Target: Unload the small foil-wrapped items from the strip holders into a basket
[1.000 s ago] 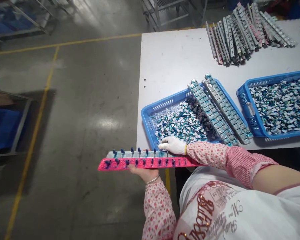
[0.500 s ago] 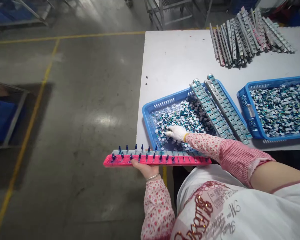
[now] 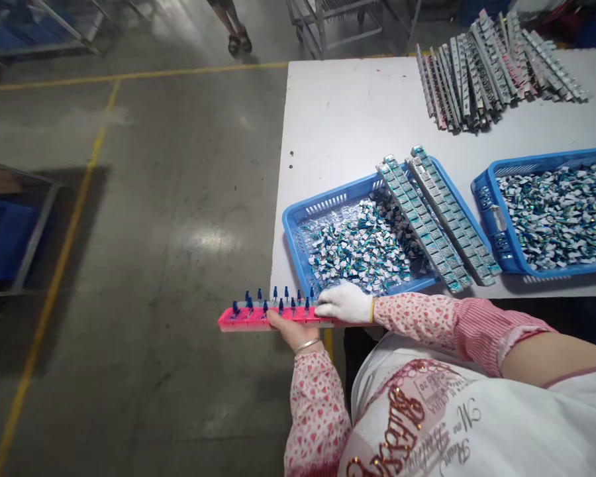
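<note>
My left hand [image 3: 289, 328] grips a long pink slotted strip [image 3: 251, 319] from below, held level in front of me off the table's edge. Several small blue pieces stand in its slots. My right hand [image 3: 345, 303], in a white glove, rests on the strip's right part with fingers pinched together at a slot; what it holds is too small to make out. Just beyond it sits a blue basket [image 3: 298, 215] filled with small blue-and-silver pieces [image 3: 360, 248].
Two filled silver strips [image 3: 437, 215] lie across the basket's right rim. A second blue basket [image 3: 487, 192] of pieces stands at the right. A pile of strips [image 3: 487, 66] lies at the white table's [image 3: 347, 112] far side. Someone's feet [image 3: 237, 41] are on the floor far away.
My right hand reached into the basket of pieces half a second ago and has come back down onto the pink strip. The strip has shifted slightly right.
</note>
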The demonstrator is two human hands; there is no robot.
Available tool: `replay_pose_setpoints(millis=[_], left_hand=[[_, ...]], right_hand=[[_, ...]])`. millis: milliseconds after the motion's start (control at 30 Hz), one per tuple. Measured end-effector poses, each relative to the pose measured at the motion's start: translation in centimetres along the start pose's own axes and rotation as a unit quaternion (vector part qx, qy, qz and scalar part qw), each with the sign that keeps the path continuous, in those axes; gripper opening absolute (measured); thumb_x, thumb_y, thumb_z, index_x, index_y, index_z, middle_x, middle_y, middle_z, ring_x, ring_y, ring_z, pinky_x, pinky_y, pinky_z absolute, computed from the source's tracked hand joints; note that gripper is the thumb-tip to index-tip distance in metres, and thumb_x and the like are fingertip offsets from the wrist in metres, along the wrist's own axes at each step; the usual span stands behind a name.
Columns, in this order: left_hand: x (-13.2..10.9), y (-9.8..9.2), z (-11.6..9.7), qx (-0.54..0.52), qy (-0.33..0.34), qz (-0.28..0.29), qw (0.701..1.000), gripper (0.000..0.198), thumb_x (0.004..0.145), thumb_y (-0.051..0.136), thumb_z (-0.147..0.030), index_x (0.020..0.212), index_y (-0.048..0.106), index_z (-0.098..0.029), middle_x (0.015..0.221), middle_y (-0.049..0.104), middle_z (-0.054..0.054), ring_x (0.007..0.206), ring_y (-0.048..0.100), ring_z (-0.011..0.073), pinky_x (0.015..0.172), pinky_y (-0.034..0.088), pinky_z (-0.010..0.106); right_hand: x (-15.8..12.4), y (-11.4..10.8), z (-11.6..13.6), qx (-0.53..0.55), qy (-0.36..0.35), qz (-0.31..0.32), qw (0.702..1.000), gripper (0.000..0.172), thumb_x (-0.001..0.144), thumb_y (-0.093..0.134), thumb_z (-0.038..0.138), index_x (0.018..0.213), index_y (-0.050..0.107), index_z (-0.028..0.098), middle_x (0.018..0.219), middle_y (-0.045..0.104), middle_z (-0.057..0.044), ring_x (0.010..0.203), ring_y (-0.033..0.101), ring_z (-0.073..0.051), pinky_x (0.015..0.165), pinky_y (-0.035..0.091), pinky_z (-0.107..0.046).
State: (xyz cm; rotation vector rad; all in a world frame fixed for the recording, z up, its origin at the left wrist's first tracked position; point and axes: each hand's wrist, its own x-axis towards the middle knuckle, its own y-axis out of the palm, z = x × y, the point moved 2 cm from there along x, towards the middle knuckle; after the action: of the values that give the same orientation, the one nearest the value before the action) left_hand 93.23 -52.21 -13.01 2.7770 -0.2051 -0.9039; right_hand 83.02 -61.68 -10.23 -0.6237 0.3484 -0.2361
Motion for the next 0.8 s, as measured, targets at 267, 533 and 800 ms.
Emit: replay_pose_setpoints(millis=[267, 533, 800], left_hand=[[0.1, 0.5, -0.6, -0.037, 0.0, -0.002, 0.999, 0.058, 0.082, 0.035, -0.071, 0.117, 0.06, -0.031, 0.131, 0.057, 0.006, 0.121, 0.055, 0.0222, 0.097, 0.048, 0.04], [-0.6, 0.4, -0.6, -0.051, 0.018, 0.023, 0.998, 0.061, 0.081, 0.033, -0.074, 0.118, 0.061, -0.034, 0.133, 0.057, 0.004, 0.121, 0.054, 0.0225, 0.101, 0.045, 0.043], [0.4, -0.1, 0.3, -0.049, 0.001, -0.011, 0.999, 0.063, 0.083, 0.03, -0.073, 0.125, 0.058, -0.035, 0.135, 0.055, 0.004, 0.126, 0.051, 0.0225, 0.102, 0.045, 0.042]], right_hand=[[0.0, -1.3, 0.5, 0.105, -0.048, -0.033, 0.993, 0.032, 0.092, 0.051, 0.046, 0.092, 0.068, 0.019, 0.081, 0.065, 0.0, 0.076, 0.055, -0.012, 0.067, 0.036, -0.022], [2.6, -3.4, -5.1, 0.087, 0.203, -0.103, 0.97, 0.044, 0.095, 0.038, 0.048, 0.093, 0.066, 0.015, 0.075, 0.062, -0.003, 0.066, 0.052, -0.013, 0.06, 0.035, -0.024], [-0.8, -2.9, -2.3, -0.057, -0.033, 0.027, 0.997, 0.044, 0.089, 0.05, 0.059, 0.102, 0.067, 0.02, 0.091, 0.065, -0.007, 0.078, 0.058, -0.018, 0.065, 0.038, -0.026]])
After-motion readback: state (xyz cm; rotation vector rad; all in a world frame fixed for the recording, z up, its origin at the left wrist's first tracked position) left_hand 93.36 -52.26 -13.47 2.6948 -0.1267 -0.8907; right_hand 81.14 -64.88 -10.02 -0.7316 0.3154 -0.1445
